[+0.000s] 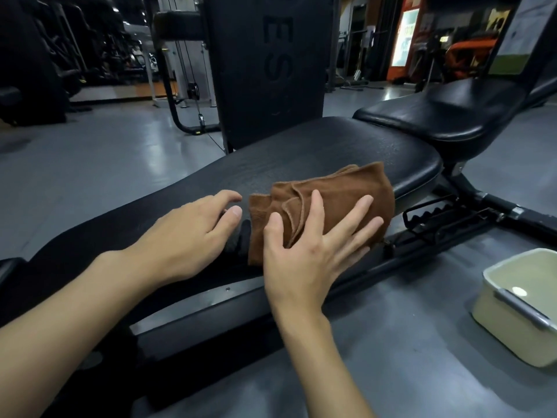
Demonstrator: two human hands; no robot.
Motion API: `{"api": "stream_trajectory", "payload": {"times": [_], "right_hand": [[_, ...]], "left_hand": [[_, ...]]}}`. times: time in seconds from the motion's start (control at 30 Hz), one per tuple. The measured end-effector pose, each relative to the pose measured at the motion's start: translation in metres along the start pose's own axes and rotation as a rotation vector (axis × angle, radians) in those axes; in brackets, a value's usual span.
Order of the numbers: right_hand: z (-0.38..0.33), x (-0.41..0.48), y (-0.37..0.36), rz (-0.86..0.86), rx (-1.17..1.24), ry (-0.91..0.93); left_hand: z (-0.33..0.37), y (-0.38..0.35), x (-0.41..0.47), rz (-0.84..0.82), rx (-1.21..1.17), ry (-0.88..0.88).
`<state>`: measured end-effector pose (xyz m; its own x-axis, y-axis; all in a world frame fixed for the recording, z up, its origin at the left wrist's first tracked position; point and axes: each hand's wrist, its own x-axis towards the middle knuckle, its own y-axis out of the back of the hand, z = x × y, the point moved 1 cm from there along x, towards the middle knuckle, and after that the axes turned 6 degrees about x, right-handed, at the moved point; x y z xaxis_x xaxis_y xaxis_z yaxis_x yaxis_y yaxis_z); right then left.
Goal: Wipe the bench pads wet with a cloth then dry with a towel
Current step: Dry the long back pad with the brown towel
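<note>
Your folded brown terry cloth [331, 200] is a plain warm rust tone all over, its hems stitched in the same brown. The long black padded counter [316, 152] under it has a fine pebbled grain that catches pale grey glints, and the shorter black seat pad [437, 116] beyond it is an equally glossy black. The black steel frame [482, 197] matches them. The grey polished floor [90, 164] carries whitish reflections. At your right, the cream rectangular plastic tub [506, 330] has a grey clip handle. Far back, the orange-red lit cabinet [405, 37] glows pale green-white inside.

Brown towel [328, 203] — soft, napped cloth; bench pad [331, 152] — black, grained, faintly glossy vinyl; basin [512, 330] — smooth cream plastic.
</note>
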<state>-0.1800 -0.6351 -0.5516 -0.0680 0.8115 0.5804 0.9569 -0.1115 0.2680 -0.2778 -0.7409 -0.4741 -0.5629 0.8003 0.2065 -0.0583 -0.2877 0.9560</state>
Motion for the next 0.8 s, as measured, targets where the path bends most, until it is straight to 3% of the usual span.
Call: {"api": "stream_trajectory", "payload": {"times": [0.13, 0.3, 0.53, 0.8], "right_hand": [[0.011, 0.027, 0.007, 0.0, -0.005, 0.067], [0.021, 0.085, 0.023, -0.017, -0.054, -0.038], [0.024, 0.038, 0.018, 0.0, 0.235, -0.072], [0.047, 0.106, 0.041, -0.085, 0.155, -0.077]], "left_hand": [[0.014, 0.0, 0.017, 0.013, -0.037, -0.058], [0.03, -0.004, 0.033, -0.015, 0.056, -0.055], [0.053, -0.003, 0.049, -0.021, -0.015, -0.035], [0.077, -0.012, 0.056, -0.07, 0.038, -0.09]]}}
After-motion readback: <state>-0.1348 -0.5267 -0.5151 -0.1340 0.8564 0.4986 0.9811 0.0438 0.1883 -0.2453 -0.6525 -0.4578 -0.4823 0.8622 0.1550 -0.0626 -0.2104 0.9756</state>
